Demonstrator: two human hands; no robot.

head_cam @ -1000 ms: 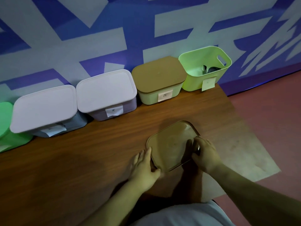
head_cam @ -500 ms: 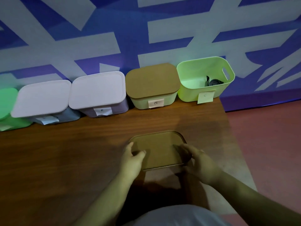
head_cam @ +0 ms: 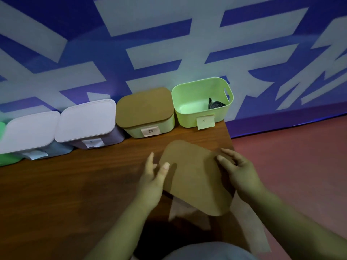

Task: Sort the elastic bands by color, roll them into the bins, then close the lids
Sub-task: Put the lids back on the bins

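A brown lid [head_cam: 195, 177] is lifted off the wooden table [head_cam: 65, 184] and tilted toward me. My left hand [head_cam: 152, 181] holds its left edge, thumb on top. My right hand [head_cam: 238, 171] grips its right edge, fingers curled over the rim. At the back right stands an open light-green bin [head_cam: 189, 102] with a rolled dark elastic band [head_cam: 216, 104] inside and a paper label on its front. To its left sits a light-green bin closed with a brown lid [head_cam: 144, 107].
Two bins with pale lids [head_cam: 86, 121] [head_cam: 28, 132] and part of a green bin [head_cam: 7, 158] line the wall at the left. The table's right edge runs just past my right hand, with red floor [head_cam: 300, 166] beyond.
Both hands have raised the brown lid off the table and tilted it up. It lay flat on the wood a second ago.
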